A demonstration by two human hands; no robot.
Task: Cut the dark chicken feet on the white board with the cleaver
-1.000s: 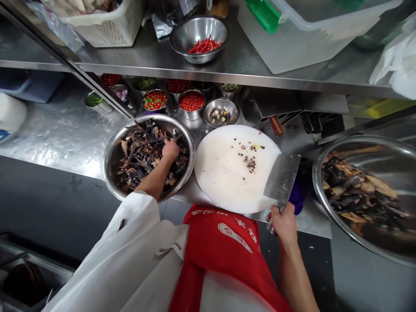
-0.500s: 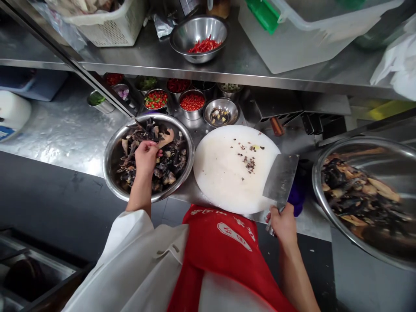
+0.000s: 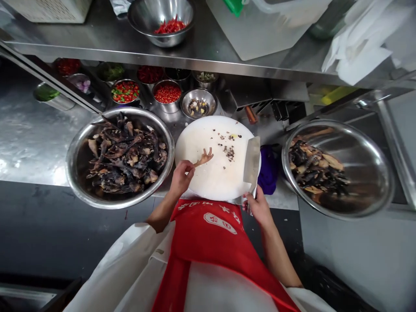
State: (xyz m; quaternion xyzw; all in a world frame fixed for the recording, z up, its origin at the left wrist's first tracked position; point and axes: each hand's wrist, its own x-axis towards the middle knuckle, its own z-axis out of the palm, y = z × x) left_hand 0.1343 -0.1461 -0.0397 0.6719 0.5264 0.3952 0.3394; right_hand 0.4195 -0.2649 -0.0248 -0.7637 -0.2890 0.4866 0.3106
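Note:
My left hand [image 3: 182, 177] pinches a pale chicken foot [image 3: 204, 158] by its leg end, over the left part of a round white cutting board [image 3: 204, 184]. My right hand [image 3: 258, 207] is wrapped round the handle of a cleaver [image 3: 252, 160], whose blade stands tilted at the board's right edge. Small dark scraps [image 3: 229, 152] lie on the board. To the left, a steel bowl [image 3: 73, 173] is heaped with dark feet [image 3: 130, 151]. Another steel bowl [image 3: 373, 182] on the right holds dark and pale pieces [image 3: 316, 167].
Behind the board stand a small steel bowl [image 3: 212, 104] and tins of chopped red peppers [image 3: 167, 93]. A knife rack [image 3: 247, 93] is at the back. A steel shelf [image 3: 97, 47] crosses above, and a purple cloth [image 3: 268, 171] lies beside the board.
My left hand has moved from the left bowl to the board, carrying the chicken foot. The cleaver has turned and its blade looks narrower. The whole view has shifted.

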